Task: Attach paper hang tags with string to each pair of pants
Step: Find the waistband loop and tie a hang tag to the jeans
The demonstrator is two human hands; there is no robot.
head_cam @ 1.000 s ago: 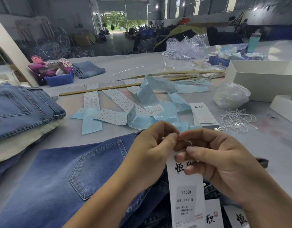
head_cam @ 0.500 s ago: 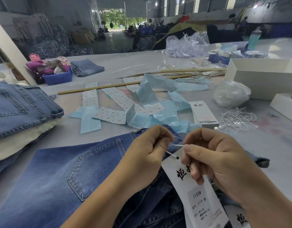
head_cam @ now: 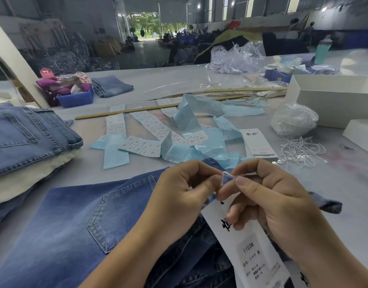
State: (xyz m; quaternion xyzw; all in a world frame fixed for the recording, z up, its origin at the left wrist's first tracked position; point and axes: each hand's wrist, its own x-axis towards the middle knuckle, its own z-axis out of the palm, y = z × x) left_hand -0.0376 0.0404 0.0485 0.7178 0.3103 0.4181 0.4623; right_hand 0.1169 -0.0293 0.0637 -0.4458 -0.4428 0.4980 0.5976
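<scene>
Fingers (head_cam: pixel 212 183) of both hands pinch a thin white string (head_cam: pixel 227 175) above the jeans (head_cam: pixel 75 221) on the tabletop (head_cam: pixel 345 183).
The string looks limp and slippery, best pinched near its ends; the hang tag (head_cam: pixel 255 252), light stiff card, hangs with its long axis slanting toward the lower right.

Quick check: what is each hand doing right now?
Left hand: pinches the white string.
Right hand: pinches the same string, above the hang tag.
</scene>
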